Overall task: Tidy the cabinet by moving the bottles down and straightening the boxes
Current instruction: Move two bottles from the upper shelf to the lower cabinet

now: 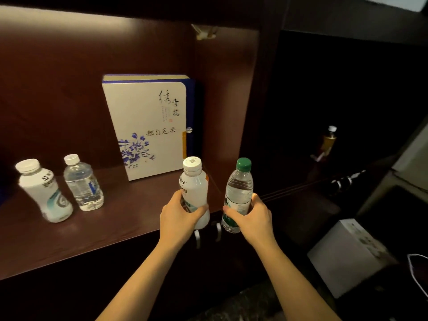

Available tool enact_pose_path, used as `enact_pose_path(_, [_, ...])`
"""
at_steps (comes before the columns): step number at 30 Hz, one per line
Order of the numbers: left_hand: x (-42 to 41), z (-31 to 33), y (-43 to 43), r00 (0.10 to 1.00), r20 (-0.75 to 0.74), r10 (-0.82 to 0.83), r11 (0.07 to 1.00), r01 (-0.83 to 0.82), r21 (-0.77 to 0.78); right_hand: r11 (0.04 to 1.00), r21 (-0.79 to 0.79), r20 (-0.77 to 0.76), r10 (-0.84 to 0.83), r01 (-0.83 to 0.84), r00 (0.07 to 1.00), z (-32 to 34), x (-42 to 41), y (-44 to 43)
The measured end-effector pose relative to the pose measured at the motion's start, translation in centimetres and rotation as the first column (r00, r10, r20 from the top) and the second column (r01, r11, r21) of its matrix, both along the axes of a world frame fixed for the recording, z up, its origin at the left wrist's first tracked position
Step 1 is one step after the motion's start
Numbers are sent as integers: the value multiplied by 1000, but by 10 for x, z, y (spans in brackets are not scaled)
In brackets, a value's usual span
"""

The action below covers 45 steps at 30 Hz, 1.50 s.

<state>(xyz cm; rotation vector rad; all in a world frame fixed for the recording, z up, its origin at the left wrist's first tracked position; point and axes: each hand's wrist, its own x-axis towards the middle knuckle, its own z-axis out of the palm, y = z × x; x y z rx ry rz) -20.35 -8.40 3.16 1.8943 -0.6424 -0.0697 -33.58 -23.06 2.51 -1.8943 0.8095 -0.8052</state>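
My left hand (pixel 177 217) grips a white bottle with a white cap (pixel 194 181) at the front right corner of the brown shelf (pixel 97 232). Beside it my right hand (pixel 252 218) grips a clear water bottle with a green cap (pixel 239 186), held just past the shelf's right end. Two more bottles stand on the shelf at the left: a white milky bottle (pixel 44 193) and a small clear bottle (pixel 83 184). A white box with blue flowers and calligraphy (pixel 146 126) stands upright against the back right corner, leaning slightly.
The dark cabinet side wall (pixel 259 112) rises right of the box. An amber bottle with a white cap (pixel 328 140) stands in the dark compartment to the right. A white carton (pixel 347 256) and a white cable (pixel 416 274) lie low at the right. Metal door handles (pixel 208 232) show below the shelf.
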Motion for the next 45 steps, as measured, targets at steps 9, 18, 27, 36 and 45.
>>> enact_pose_path(9, [-60,7,-93,981,45,-187,982,187,6,989,11,45,-149,149,988,10,-84,-72])
enact_pose_path(18, [-121,12,-187,959,57,-279,960,278,29,968,15,68,-250,249,966,12,-160,-153])
enact_pose_path(27, [-149,18,-263,964,84,-254,967,252,27,966,29,98,-258,257,961,8,-193,-227])
enact_pose_path(36, [-123,14,-332,962,104,-251,967,246,59,964,18,93,-265,264,960,4,-171,-290])
enact_pose_path(45, [-85,10,-392,962,103,-253,967,247,65,961,29,77,-276,275,958,6,-136,-346])
